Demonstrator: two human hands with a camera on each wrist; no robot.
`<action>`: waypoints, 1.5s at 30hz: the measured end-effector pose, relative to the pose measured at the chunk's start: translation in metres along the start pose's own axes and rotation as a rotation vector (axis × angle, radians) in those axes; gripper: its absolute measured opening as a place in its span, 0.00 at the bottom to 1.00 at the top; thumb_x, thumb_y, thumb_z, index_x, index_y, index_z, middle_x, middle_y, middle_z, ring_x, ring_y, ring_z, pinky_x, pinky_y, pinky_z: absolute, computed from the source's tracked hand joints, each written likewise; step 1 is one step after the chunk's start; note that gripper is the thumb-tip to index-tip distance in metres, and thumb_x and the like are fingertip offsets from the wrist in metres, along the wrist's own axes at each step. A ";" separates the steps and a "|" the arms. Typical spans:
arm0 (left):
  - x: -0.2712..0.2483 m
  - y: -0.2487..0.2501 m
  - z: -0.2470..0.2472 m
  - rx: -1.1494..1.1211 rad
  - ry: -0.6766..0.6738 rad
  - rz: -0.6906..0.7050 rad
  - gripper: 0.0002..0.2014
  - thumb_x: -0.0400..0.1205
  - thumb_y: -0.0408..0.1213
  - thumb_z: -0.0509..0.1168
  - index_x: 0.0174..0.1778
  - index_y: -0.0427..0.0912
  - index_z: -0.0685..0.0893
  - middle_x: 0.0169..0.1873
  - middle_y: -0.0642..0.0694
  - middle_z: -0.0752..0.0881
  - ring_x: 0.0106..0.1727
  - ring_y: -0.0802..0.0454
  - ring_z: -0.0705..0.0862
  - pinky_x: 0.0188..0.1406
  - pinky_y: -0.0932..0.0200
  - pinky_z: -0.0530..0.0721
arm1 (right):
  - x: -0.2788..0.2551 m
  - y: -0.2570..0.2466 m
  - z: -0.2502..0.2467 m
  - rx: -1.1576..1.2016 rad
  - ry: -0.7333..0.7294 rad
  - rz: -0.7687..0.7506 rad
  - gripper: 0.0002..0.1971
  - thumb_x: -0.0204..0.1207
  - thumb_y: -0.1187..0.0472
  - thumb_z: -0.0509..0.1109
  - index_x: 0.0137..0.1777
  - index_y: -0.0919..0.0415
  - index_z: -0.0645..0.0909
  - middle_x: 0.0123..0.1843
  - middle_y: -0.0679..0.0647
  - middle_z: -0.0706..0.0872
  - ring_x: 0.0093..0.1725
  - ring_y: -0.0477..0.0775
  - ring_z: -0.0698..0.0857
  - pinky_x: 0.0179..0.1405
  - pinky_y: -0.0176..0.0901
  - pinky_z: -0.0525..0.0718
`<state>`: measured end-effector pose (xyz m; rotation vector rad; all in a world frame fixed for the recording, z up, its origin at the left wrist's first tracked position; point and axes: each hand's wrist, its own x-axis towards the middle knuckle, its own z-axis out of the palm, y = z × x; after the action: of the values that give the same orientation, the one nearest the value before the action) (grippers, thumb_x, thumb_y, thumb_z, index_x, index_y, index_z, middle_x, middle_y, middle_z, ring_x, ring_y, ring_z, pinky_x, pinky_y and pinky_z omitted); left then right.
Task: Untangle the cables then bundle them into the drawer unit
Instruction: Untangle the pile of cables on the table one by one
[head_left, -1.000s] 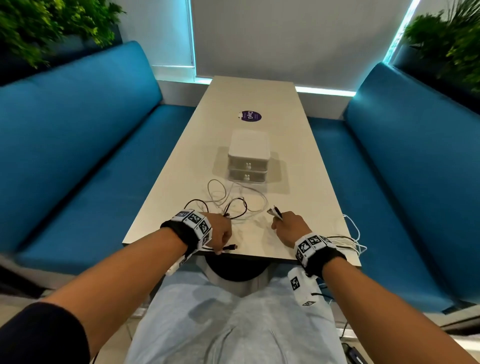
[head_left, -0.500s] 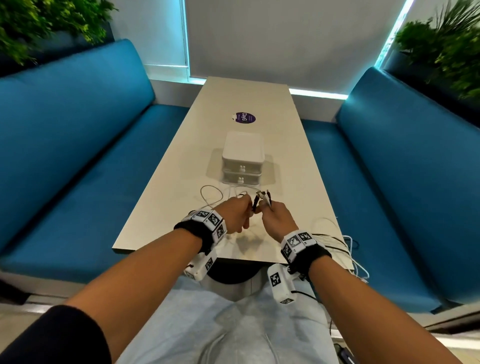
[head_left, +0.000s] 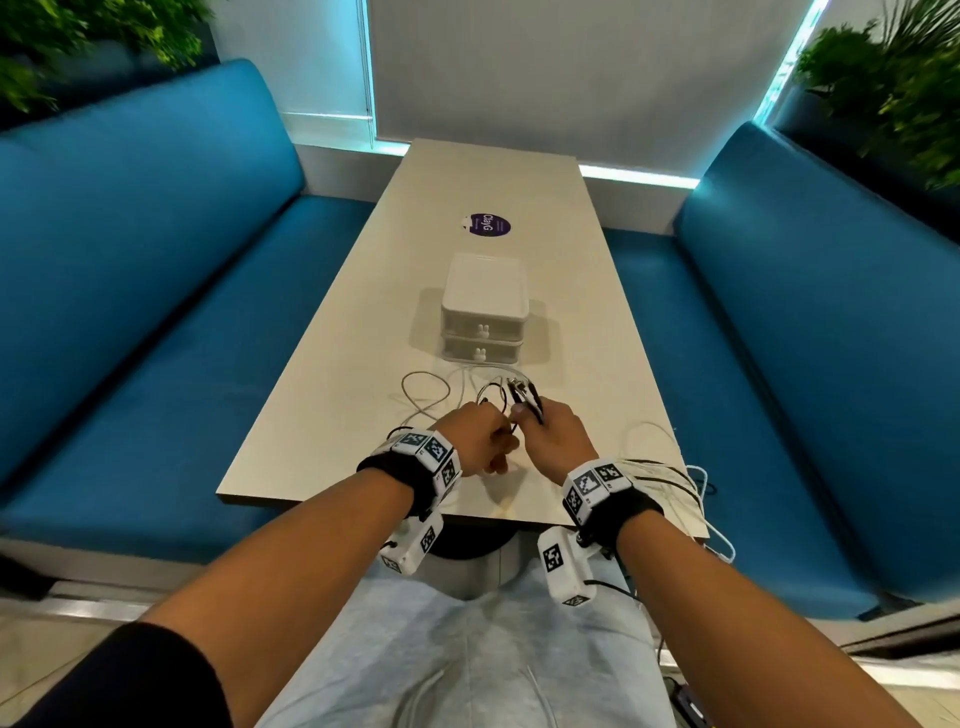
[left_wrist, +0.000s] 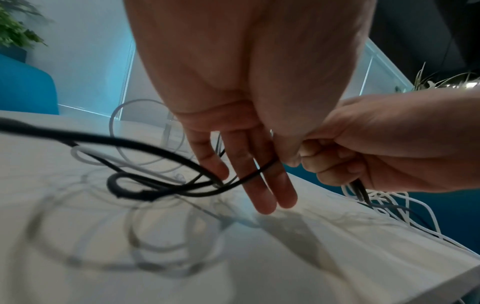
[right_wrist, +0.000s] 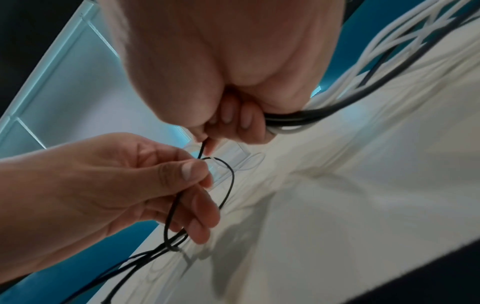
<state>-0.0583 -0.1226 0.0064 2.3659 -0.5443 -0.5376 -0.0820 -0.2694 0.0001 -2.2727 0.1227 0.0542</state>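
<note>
At the worktop's (head_left: 322, 415) near edge, both hands had met: left hand (head_left: 480, 439) pinching the black cable (left_wrist: 161, 148), right hand (head_left: 553, 434) gripping gathered cable ends (head_left: 522, 395), untangling underway.

**Count on and around the table**

One table (head_left: 337, 364), one drawer unit (head_left: 484, 306) with two drawers, one purple sticker (head_left: 485, 224), two blue sofas (head_left: 130, 260), two hands (head_left: 480, 439), two wristbands (head_left: 421, 457). The cables (head_left: 431, 395) are too tangled to count.

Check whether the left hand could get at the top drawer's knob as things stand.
Probably not yet. The path to the drawer unit looks free, with only loose cable loops lying between, but the left hand pinches a black cable that the right hand also grips.
</note>
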 end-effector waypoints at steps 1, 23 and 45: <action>0.000 0.001 0.002 -0.002 -0.011 0.016 0.11 0.84 0.36 0.61 0.41 0.37 0.86 0.33 0.46 0.92 0.35 0.50 0.90 0.46 0.51 0.89 | 0.000 0.000 0.001 0.014 -0.013 0.003 0.12 0.82 0.52 0.62 0.44 0.57 0.83 0.42 0.56 0.89 0.45 0.60 0.85 0.47 0.50 0.81; 0.009 -0.011 0.025 0.703 0.029 0.091 0.13 0.88 0.44 0.56 0.54 0.46 0.85 0.50 0.39 0.86 0.52 0.35 0.85 0.41 0.55 0.73 | 0.004 0.017 -0.034 0.375 -0.056 0.057 0.13 0.90 0.54 0.50 0.46 0.58 0.70 0.35 0.59 0.88 0.40 0.62 0.91 0.48 0.55 0.88; 0.010 -0.009 0.011 0.802 0.069 0.133 0.15 0.91 0.47 0.53 0.53 0.46 0.83 0.49 0.41 0.89 0.54 0.39 0.86 0.50 0.52 0.72 | 0.016 0.041 -0.034 -0.389 0.055 0.151 0.16 0.86 0.53 0.55 0.59 0.65 0.77 0.57 0.68 0.84 0.57 0.71 0.82 0.47 0.50 0.75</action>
<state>-0.0531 -0.1262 -0.0097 3.0413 -1.0210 -0.1803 -0.0706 -0.3228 -0.0106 -2.6497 0.3380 0.1027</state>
